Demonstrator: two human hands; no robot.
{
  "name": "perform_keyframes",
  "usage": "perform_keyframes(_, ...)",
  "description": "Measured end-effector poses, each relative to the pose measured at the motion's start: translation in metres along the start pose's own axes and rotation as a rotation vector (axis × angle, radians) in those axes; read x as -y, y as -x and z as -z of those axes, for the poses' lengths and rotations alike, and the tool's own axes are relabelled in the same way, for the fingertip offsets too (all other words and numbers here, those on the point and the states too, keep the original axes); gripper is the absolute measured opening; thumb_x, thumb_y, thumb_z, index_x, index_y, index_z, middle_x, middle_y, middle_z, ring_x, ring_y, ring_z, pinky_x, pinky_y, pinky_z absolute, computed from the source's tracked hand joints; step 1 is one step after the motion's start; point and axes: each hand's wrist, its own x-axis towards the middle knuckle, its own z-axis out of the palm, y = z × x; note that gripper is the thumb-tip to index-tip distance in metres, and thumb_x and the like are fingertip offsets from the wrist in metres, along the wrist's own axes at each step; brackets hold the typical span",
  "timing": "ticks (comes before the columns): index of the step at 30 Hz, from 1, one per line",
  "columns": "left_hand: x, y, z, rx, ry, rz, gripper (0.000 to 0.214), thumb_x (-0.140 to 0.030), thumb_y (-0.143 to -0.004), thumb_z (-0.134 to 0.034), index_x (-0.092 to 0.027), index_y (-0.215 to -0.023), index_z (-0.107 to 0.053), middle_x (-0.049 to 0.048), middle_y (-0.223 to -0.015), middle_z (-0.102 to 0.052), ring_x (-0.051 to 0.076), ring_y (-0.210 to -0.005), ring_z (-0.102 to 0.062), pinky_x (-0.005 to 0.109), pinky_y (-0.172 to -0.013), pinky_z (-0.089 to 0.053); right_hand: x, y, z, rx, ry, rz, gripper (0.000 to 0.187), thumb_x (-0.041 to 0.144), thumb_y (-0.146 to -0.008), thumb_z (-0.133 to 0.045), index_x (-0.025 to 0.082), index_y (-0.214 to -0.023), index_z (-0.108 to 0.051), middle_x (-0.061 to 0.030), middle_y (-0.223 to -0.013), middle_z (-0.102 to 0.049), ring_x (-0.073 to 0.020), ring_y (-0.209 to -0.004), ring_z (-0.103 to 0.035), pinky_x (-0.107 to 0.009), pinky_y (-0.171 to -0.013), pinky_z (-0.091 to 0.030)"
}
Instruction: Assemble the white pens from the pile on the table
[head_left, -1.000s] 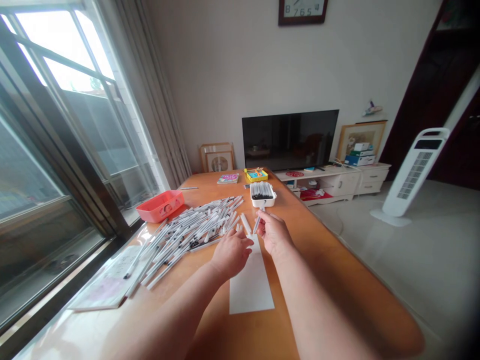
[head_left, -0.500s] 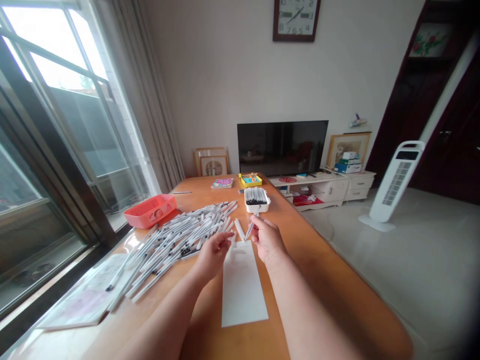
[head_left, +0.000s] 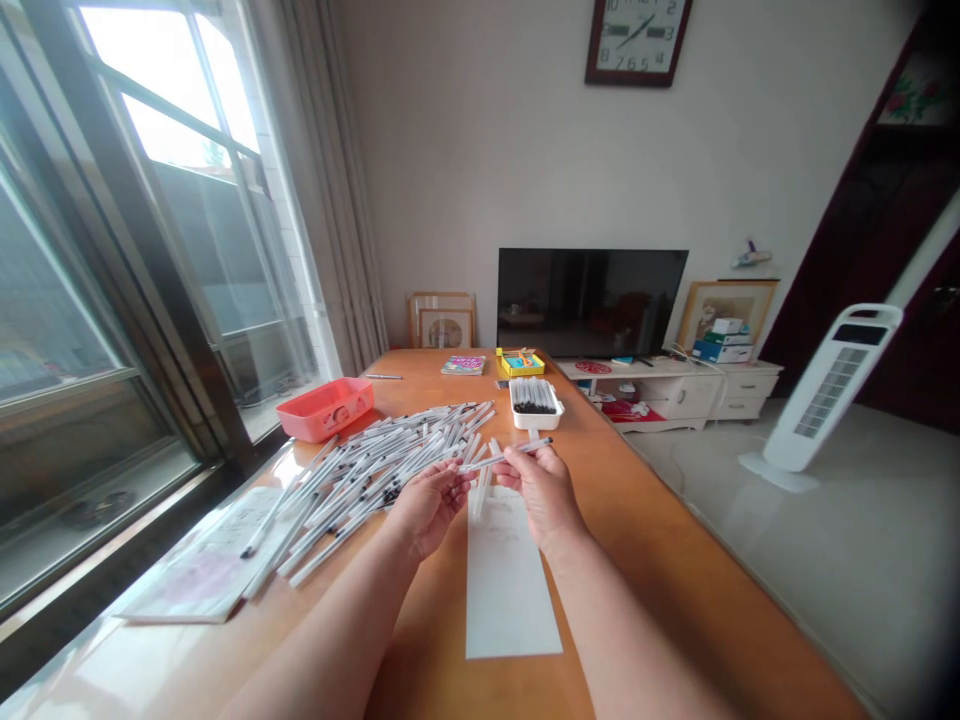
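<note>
A thin clear-and-white pen (head_left: 489, 461) with a dark end lies nearly level between my two hands, over the far end of a long white paper (head_left: 513, 590). My left hand (head_left: 429, 505) pinches its left end. Fingers of my right hand (head_left: 549, 490) are closed around it nearer the dark end. A few loose pens (head_left: 484, 486) rest on the paper's far end, partly behind the hands. To the left spreads a heap of similar pens (head_left: 405, 445), several with black ends. Beyond my right hand stands a white box (head_left: 537, 420) packed with pens.
A red plastic basket (head_left: 322, 418) stands at the table's left side, behind a printed booklet (head_left: 195, 580) partly under the heap. Farther back are a colourful book (head_left: 463, 365) and a yellow box (head_left: 523, 364). The table's right edge (head_left: 697, 515) drops to the floor.
The view has turned slightly left, so things sit farther right. My hands have come closer together, and a pen now spans them both.
</note>
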Motion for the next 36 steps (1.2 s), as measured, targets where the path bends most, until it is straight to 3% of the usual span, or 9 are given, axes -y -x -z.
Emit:
perform_keyframes(16, 0.005, -0.003, 0.003, 0.041, 0.047, 0.046, 0.013, -0.012, -0.087, -0.065, -0.011, -0.100, -0.064, 0.0110, -0.090, -0.072, 0.010, -0.069, -0.067, 0.020, -0.066, -0.056, -0.013, 0.004, -0.003, 0.058, 0.139, 0.162, 0.035, 0.047, -0.076, -0.077, 0.019, -0.092, -0.062, -0.0034, -0.083, -0.072, -0.0198, -0.076, -0.071, -0.031, -0.068, -0.058)
perform_keyframes(23, 0.004, -0.003, 0.003, 0.022, 0.045, 0.045, 0.010, -0.010, -0.087, -0.064, -0.012, -0.097, -0.064, 0.0098, -0.086, -0.072, 0.010, -0.067, -0.067, 0.019, -0.064, -0.055, -0.011, 0.009, -0.006, 0.115, 0.172, 0.138, 0.037, 0.052, -0.077, -0.075, 0.019, -0.092, -0.066, -0.0046, -0.080, -0.073, -0.0188, -0.071, -0.070, -0.031, -0.069, -0.058)
perform_keyframes(27, 0.002, -0.001, 0.000, 0.011, 0.047, 0.039, 0.010, -0.009, -0.087, -0.064, -0.011, -0.097, -0.064, 0.0094, -0.085, -0.072, 0.010, -0.066, -0.066, 0.018, -0.062, -0.055, -0.011, 0.010, -0.006, 0.119, 0.224, 0.120, 0.042, 0.059, -0.079, -0.071, 0.018, -0.087, -0.069, -0.0046, -0.069, -0.071, -0.0190, -0.063, -0.069, -0.030, -0.062, -0.056)
perform_keyframes(36, -0.001, 0.003, -0.003, 0.009, 0.064, -0.014, 0.005, -0.010, -0.088, -0.063, -0.011, -0.093, -0.065, 0.0076, -0.078, -0.070, 0.009, -0.062, -0.064, 0.017, -0.060, -0.053, -0.011, 0.017, -0.009, 0.141, 0.183, 0.105, 0.038, 0.054, -0.081, -0.070, 0.017, -0.085, -0.065, -0.0053, -0.073, -0.072, -0.0163, -0.060, -0.068, -0.026, -0.056, -0.055)
